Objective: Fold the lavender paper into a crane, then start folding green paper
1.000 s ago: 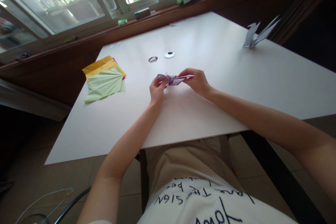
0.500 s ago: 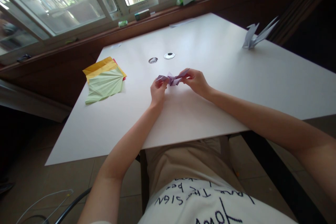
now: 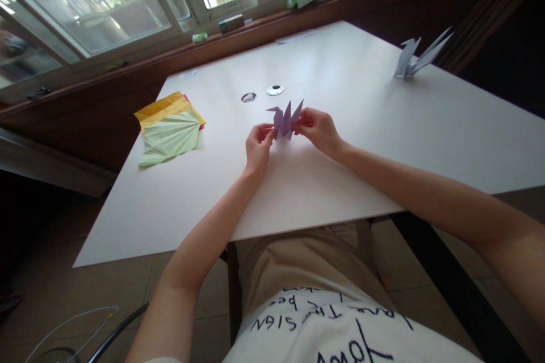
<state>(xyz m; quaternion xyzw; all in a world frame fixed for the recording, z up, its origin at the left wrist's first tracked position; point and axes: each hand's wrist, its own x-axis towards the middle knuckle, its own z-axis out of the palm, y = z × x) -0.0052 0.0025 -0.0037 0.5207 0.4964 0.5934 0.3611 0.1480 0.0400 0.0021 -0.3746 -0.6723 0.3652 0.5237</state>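
A purple origami crane [image 3: 283, 122] stands upright between my hands over the white table [image 3: 272, 193], its head pointing left and its tips raised. My left hand [image 3: 259, 142] pinches its lower left side between thumb and fingers. On the opposite side, my right hand [image 3: 317, 127] pinches the lower right part near the tail. The fingertips partly cover the crane's lower edges.
A pale grey-white origami bird [image 3: 409, 62] stands near the table's right edge. Creased green paper [image 3: 170, 136] lies over yellow paper [image 3: 164, 108] on the left. Two round table fittings, one silver with a dark hole [image 3: 275, 90], sit beyond my hands.
The crane has turned from lying flattened, its ends spread sideways in my fingers, to upright with head and tips up. My hands have shifted only slightly.
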